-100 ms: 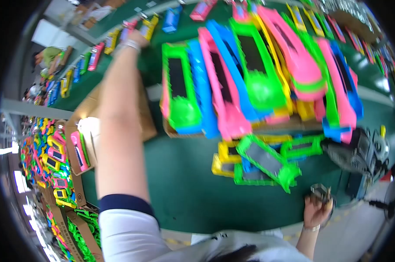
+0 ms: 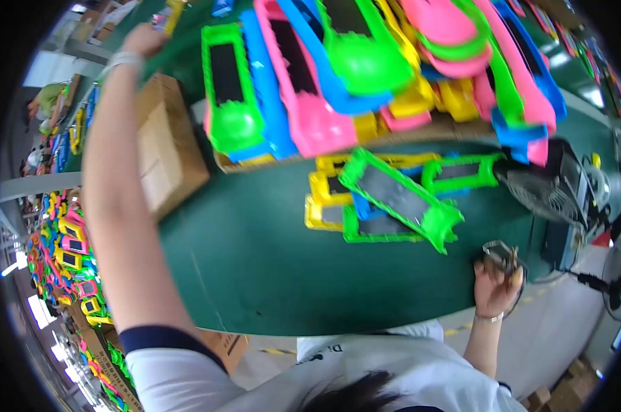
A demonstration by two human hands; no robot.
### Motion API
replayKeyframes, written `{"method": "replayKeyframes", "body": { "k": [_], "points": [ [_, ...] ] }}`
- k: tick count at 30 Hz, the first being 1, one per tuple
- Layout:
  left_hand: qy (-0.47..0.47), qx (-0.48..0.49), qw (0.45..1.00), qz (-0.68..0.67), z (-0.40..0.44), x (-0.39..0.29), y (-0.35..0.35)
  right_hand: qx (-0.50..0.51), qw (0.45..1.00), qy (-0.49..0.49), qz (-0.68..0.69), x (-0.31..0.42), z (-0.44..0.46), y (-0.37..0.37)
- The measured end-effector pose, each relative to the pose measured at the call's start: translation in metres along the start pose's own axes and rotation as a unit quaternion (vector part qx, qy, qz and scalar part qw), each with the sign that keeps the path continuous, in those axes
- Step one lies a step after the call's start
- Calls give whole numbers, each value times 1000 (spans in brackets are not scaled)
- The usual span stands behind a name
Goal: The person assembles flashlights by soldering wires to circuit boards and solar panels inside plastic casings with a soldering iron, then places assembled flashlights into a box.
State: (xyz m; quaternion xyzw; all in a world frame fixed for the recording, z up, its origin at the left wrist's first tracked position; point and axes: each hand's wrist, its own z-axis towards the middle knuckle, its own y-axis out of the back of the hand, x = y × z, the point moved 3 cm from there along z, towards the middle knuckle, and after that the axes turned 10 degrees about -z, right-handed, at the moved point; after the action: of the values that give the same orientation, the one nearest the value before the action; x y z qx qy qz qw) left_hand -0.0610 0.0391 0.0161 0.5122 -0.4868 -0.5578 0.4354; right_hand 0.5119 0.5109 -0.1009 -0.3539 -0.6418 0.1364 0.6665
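My left hand point(image 2: 146, 41) reaches far out at the upper left, its fingertips beside or against a small pink-and-purple piece point(image 2: 160, 20). A yellow piece point(image 2: 175, 14) lies just beyond. The fingers are small and blurred, so their grip is unclear. Low on the right, my right hand point(image 2: 497, 292) is closed around a small metal-framed tool point(image 2: 500, 254) with a dark cord by it. Between my arms, green frames point(image 2: 396, 192) with dark panels lie in a loose pile with yellow frames point(image 2: 322, 214) and some blue ones.
A cardboard tray point(image 2: 290, 165) holds several long pink, blue, green and yellow plastic casings point(image 2: 231, 127). Left of it stands a cardboard box point(image 2: 177, 147). A black fan point(image 2: 547, 185) stands at the right of the green table point(image 2: 255, 275). Piled coloured parts point(image 2: 74, 257) are at far left.
The view has shifted, so the tray and pile appear higher and further left. My left hand stays stretched out near the pink and yellow pieces. My right hand still holds the metal-framed tool.
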Motion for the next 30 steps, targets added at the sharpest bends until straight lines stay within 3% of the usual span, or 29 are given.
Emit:
{"method": "replayKeyframes", "body": {
  "k": [1,2,3,4,5,8,9,10,11,12,14,17,20,21,26,30],
  "points": [
    [-43,-22,995,-90,-10,13,13,4,1000,2,6,0,3,1],
    [-30,33,988,-148,-33,7,32,7,1000,2,10,4,0,0],
    [-59,-47,973,-217,-61,14,46,1,1000,7,15,2,-2,0],
    [-107,-101,979,-139,-110,-3,68,-4,1000,11,19,4,-1,-2],
    [-168,-99,960,-199,-149,-8,77,-9,1000,15,22,6,-1,-3],
    [-138,-117,942,-282,-296,-68,75,6,999,15,36,6,2,-5],
    [-136,-96,965,-205,-342,-89,68,28,998,18,45,5,4,-5],
    [-242,-88,948,-187,-379,-116,53,27,999,15,42,5,4,-6],
    [-235,-38,951,-196,-411,-124,29,29,999,15,38,5,5,-8],
    [-356,-10,924,-142,-431,-149,14,27,999,13,34,5,4,-9],
    [-397,92,901,-146,-461,-168,-33,28,998,14,53,4,4,-6],
    [-402,154,892,-135,-467,-177,-65,40,998,16,51,5,1,-5],
    [-335,236,881,-234,-449,-190,-36,28,998,7,47,6,-4,-4],
    [-342,215,875,-265,-442,-194,-33,29,998,5,51,6,-3,-6],
    [-454,-97,866,-185,-406,-254,-43,40,997,1,65,6,-7,-19],
    [-534,-119,832,-96,-385,-269,-63,43,998,4,42,15,-11,-22]
  ]
}}
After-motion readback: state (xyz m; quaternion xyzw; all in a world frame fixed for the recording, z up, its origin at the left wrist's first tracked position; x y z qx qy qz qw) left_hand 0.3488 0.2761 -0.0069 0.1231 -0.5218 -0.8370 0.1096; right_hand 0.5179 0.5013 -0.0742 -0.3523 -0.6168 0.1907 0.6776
